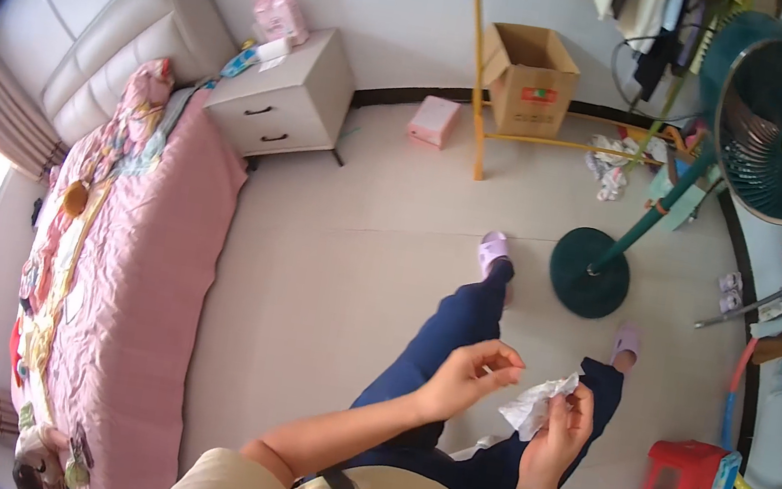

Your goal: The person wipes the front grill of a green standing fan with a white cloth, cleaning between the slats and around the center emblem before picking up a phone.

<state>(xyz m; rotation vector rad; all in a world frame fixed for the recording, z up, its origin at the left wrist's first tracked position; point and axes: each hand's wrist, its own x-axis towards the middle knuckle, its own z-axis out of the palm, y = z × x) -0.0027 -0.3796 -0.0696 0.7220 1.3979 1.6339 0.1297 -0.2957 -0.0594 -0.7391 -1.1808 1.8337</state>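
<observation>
A crumpled white piece, thin like tissue or soft wrapping (533, 408), is pinched between the thumb and fingers of my right hand (563, 430), above my right thigh. My left hand (472, 376) is just left of it, apart from it. The left fingers are bent toward the thumb in a loose pinch, and whatever lies between the tips, if anything, is too small to make out.
A dark green standing fan (592, 275) rises ahead to the right. The pink-covered bed (164, 312) runs along the left, beside a grey nightstand (275, 106). At the back are a cardboard box (529, 98) and pink box (433, 121); a red toy case (674, 481) sits right.
</observation>
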